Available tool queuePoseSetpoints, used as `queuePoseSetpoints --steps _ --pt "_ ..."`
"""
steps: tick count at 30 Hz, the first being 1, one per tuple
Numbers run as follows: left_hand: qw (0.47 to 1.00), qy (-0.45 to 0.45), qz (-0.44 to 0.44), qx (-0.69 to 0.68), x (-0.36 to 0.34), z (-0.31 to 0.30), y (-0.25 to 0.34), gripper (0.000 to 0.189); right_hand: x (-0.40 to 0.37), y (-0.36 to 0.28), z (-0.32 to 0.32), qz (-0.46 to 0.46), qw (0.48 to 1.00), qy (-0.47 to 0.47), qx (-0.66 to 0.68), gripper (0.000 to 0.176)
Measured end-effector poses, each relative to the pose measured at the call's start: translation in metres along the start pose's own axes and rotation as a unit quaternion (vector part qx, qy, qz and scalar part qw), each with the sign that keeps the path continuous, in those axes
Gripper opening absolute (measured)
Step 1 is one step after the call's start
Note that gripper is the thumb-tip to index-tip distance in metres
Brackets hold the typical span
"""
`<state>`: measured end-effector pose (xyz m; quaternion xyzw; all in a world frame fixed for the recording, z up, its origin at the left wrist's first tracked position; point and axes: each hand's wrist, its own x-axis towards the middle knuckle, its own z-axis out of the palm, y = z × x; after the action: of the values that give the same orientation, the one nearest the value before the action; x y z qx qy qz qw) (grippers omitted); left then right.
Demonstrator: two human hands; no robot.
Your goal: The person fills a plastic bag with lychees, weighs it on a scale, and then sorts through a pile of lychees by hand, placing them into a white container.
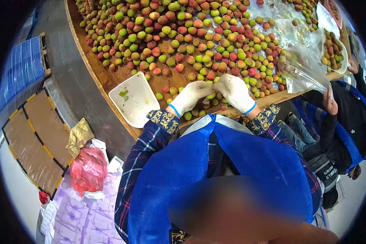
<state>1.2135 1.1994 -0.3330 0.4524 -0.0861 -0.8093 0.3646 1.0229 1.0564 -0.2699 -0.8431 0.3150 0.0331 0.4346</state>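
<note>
Many round red and green fruits (162, 30) are heaped and spread over a wooden table (99, 79). At the near edge, my left hand (192, 96), in a white glove with a blue cuff, is closed, its fingertips over a small green fruit. My right hand (234, 91), gloved the same way, is closed beside it, fingers curled down; what it may hold is hidden. The two hands nearly touch. Left of my left hand stands a white tray (136, 103) with a few green leaf bits inside.
On the right, a co-worker's hand (330, 101) holds a clear plastic bag (305, 67). Behind it is a white basket (344, 61) of fruits. A red plastic bag (88, 171) and a gold bag (79, 136) lie at the lower left. Blue wrapped stacks (22, 69) stand farther left.
</note>
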Motion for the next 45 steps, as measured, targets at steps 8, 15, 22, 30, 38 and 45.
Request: queuePoseSetpoints --steps 8,15,22,30,38,45 --pt "0.708 0.332 0.287 0.553 -0.012 -0.032 0.106 0.045 -0.008 -0.006 -0.003 0.115 0.971 0.094 0.190 0.023" --pt "0.416 0.407 0.232 0.779 -0.007 -0.122 0.115 0.019 -0.016 -0.010 0.001 0.100 0.977 0.056 0.180 0.023" --pt "0.427 0.379 0.290 0.768 -0.016 -0.137 0.104 0.035 -0.018 -0.001 0.004 0.063 0.983 0.039 0.167 0.024" --pt "0.446 0.424 0.308 0.726 -0.018 -0.130 0.097 0.033 -0.020 0.001 0.005 0.032 0.990 0.020 0.138 0.021" --pt "0.899 0.185 0.206 0.339 -0.045 -0.018 0.079 0.044 -0.010 -0.017 -0.007 0.174 0.908 0.040 0.378 0.023" --pt "0.990 -0.029 0.087 0.105 -0.039 0.017 0.058 0.050 -0.010 -0.012 -0.012 0.015 0.965 0.016 0.262 0.019"
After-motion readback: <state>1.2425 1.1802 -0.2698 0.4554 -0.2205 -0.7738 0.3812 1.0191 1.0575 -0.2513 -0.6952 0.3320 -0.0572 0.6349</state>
